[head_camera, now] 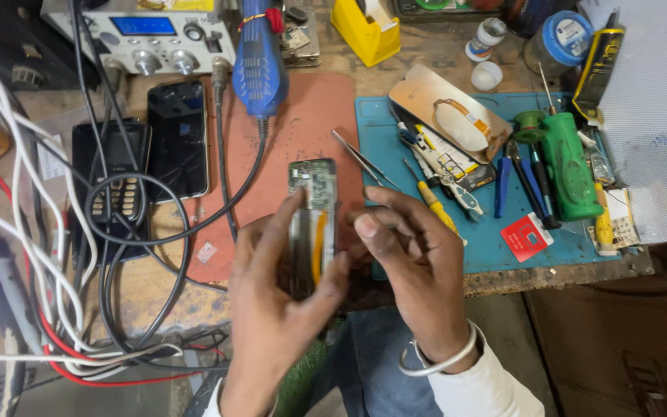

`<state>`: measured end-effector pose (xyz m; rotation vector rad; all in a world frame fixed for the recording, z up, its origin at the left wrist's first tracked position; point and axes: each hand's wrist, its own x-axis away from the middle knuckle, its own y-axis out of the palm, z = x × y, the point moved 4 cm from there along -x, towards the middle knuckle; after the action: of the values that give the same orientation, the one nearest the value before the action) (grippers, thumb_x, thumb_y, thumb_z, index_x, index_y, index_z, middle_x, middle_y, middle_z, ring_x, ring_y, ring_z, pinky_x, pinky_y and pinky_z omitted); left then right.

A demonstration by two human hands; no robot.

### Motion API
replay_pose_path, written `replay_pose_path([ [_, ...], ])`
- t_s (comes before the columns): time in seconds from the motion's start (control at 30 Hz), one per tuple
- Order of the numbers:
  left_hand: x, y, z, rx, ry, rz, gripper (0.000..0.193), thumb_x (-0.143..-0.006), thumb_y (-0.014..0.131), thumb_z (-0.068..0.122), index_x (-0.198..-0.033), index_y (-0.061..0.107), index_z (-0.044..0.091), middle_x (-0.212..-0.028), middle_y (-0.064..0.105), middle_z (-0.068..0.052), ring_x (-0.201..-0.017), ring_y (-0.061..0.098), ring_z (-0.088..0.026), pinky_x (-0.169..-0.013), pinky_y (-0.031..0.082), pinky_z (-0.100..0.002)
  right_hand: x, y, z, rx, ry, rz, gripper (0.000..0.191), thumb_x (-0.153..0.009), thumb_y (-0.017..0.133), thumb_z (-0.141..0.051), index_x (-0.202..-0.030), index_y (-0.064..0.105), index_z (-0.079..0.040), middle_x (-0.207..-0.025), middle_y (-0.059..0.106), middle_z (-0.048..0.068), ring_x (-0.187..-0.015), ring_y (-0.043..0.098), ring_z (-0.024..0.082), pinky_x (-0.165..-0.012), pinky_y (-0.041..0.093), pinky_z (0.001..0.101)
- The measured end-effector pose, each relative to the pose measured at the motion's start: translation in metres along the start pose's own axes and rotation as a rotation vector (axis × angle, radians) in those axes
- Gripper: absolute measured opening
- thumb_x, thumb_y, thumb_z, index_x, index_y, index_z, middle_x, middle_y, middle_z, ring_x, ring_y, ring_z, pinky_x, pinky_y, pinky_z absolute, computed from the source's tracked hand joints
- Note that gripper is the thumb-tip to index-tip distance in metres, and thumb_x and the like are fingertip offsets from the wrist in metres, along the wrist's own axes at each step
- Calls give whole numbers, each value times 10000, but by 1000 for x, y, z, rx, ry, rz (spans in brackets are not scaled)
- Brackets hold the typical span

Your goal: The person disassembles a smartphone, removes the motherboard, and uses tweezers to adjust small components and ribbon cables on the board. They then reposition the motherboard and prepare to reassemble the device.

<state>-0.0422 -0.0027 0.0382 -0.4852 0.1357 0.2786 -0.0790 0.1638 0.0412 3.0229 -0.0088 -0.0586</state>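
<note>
Left hand grips an opened phone body above the red mat, while the right hand, fingers loosely curled and empty, hovers just beside the phone body.

This is a small electronics repair workshop, most likely for phones. Just beyond the hands, a worn wooden bench carries an orange work mat and a blue one littered with pliers, tweezers and a screwdriver. Farther back stand a bench power unit with knobs and a hot-air tool. To the left lie 2 phones under tangled cables.
</note>
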Motion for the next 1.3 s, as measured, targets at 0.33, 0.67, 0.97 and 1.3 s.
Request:
replay_pose_path([
  [0.33,-3,7,-45,1360,-304,-62,842,-860,697,453,-1544,455,27,-1290,614,-218,-1045,674,-365,-856,574,-534,9,-105,-20,114,-182,311,322,-1016,692,-238,-1194,672,28,-989,745,109,-762,697,135,-719,598,278],
  [0.67,-3,16,-55,1449,-258,69,819,-876,668,478,-1518,451,19,-1350,608,-247,-1136,645,-392,-922,531,-547,17,-113,12,708,-586,544,167,-1015,762,-168,-1049,693,-19,-928,673,51,-716,511,112,-651,424,255],
  [0.97,-3,20,-45,1384,-226,63,829,-878,670,566,-1498,447,62,-1246,557,-195,-1003,547,-321,-858,446,-519,16,-115,15,695,-521,518,130,-1029,735,-148,-1008,687,-29,-889,643,41,-712,510,118,-635,421,251],
  [1.3,8,20,-50,1478,-195,86,850,-891,681,562,-1530,432,60,-1275,556,-210,-1009,564,-330,-834,445,-472,-13,-129,-15,772,-517,428,158,-1069,706,-118,-1177,706,-3,-1053,698,108,-871,644,185,-813,522,292],
])
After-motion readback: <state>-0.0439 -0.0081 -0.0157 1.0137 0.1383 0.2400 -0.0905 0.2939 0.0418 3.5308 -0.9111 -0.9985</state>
